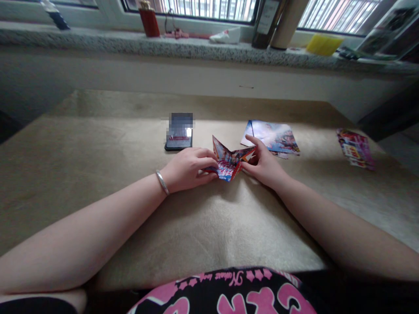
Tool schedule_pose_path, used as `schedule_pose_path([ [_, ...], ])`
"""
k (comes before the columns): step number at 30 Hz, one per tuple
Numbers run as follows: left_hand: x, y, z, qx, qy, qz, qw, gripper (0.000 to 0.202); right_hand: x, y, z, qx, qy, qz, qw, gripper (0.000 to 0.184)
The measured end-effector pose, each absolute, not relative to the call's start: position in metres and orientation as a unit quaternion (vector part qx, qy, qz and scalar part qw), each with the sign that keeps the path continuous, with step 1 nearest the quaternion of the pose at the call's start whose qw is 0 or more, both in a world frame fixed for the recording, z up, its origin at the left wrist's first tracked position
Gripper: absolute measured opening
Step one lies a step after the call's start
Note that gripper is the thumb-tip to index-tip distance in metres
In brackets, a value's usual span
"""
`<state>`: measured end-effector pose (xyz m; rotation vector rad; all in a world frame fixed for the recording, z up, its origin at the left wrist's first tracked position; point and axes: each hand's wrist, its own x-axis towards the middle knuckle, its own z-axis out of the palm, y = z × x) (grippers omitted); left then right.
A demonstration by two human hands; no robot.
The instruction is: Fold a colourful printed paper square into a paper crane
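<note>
A folded piece of colourful printed paper (229,165) stands between my hands, with pointed flaps rising at its upper left and right. My left hand (193,168) grips its left side, thumb and fingers closed on the lower left part. On the other side, my right hand (262,163) pinches the right flap between thumb and fingers, with the index finger raised along the edge. Part of the paper is hidden behind the fingers. Just beyond my left hand lies a phone (179,138). Behind my right hand are several flat printed sheets (278,135).
A small pile of pink and purple printed paper (356,148) lies at the right of the table (114,144). Along the granite windowsill (196,50) stand a red bottle (149,21), a yellow block (324,44), a dark box (266,22) and a tan cylinder (288,24).
</note>
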<state>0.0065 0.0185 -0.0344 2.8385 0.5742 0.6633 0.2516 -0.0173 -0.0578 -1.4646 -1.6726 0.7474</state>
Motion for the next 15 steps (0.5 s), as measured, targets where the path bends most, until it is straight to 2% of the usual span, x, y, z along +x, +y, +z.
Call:
schedule_pose_path([
  [9,0.0116,0.0103,-0.0321,0.925,0.273,0.236,0.119,0.019,0.2546,-0.0163,-0.0602,-0.552,-0.662,0.314,0.397,0.055],
  [15,0.011,0.0097,-0.0324,0.915,0.29,0.228,0.163,0.025,0.2576,-0.0152,-0.0616,-0.552,-0.668,0.311,0.39,0.053],
])
